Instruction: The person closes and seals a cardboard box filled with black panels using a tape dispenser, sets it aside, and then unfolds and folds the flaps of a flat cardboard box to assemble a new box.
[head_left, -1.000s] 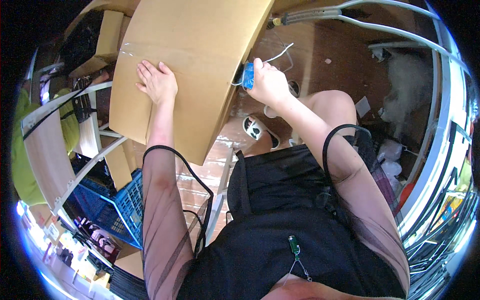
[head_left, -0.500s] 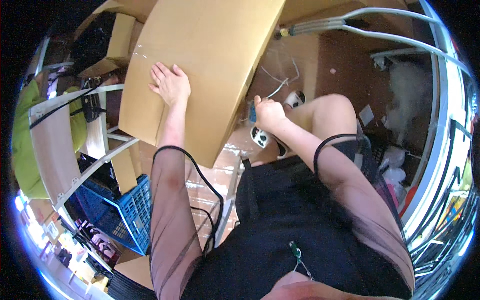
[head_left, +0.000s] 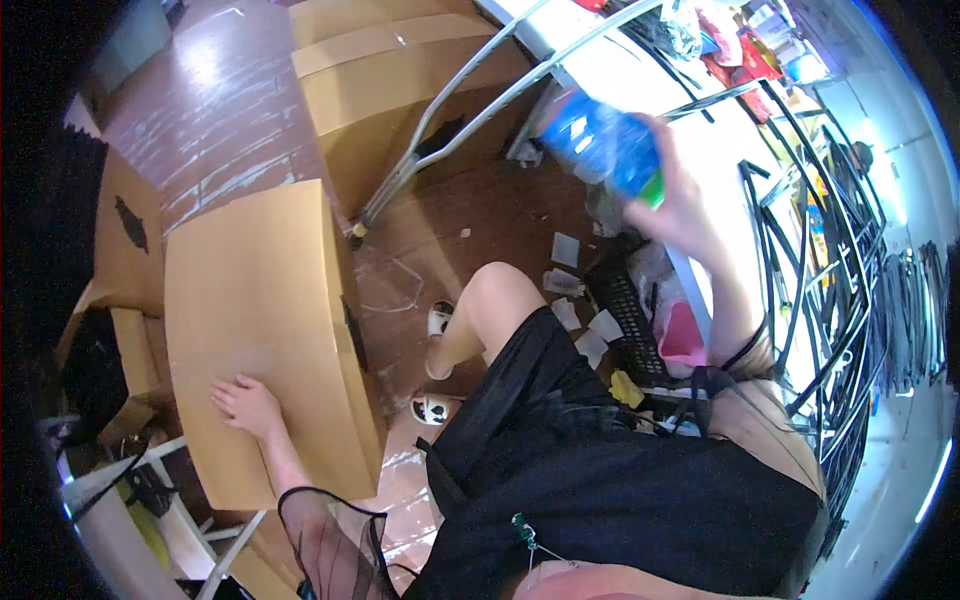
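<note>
White desk [head_left: 725, 160] at upper right. Large cardboard box [head_left: 255, 290] fills left of centre. Black basket [head_left: 625, 310] right of centre, low. Left hand [head_left: 250, 408], lower left: flat on box, fingers slightly spread. Right hand [head_left: 685, 205], upper right: gripping blue object [head_left: 605, 145], green at one end; too blurred to identify.

Left hand [head_left: 248, 406] on carton [head_left: 248, 285], right [head_left: 690, 212] clutching blue object [head_left: 602, 142]

L grip [head_left: 247, 406] flat, palm dn; R grip [head_left: 682, 205] raised, curled, motion-blurred
</note>
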